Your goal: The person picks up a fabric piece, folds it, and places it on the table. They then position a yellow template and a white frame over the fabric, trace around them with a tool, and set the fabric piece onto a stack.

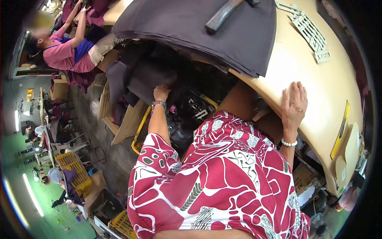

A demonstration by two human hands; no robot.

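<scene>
A tan table (302,75) fills the upper right of the frame, with a stack of dark fabric (207,32) at top centre. The right hand (294,104) lies flat and open on the table's edge, centre right. The left hand (161,93), centre, reaches down and grips dark cloth pieces (135,79) under the table.

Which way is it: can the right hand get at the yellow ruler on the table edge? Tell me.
Probably yes. The right hand rests flat on the table, and bare tabletop lies between it and the yellow ruler.
</scene>
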